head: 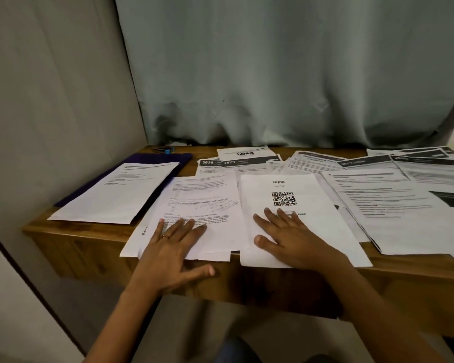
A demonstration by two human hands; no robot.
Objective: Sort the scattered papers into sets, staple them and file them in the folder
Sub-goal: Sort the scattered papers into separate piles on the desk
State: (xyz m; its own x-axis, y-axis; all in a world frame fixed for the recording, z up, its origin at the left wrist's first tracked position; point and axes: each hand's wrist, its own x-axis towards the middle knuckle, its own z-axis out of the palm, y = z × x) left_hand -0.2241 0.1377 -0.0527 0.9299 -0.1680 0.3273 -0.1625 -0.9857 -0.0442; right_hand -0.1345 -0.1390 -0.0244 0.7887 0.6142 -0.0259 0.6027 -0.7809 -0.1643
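Fingers (179, 226) of left hand (165, 255) and right hand (296, 239) spread flat on papers (202, 195); sheet (121, 195) atop purple folder (163, 158).

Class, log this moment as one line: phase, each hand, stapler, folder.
phase: sorting | left hand: flat on text sheet | right hand: flat on QR-code sheet | stapler: untouched, far-left corner | folder: under one sheet

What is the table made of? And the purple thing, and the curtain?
The table looks like wood, smooth brown finish: grain streaks show on its front. The purple folder seems matte plastic or card; too dim to tell. The curtain looks like soft cloth: it hangs in folds.
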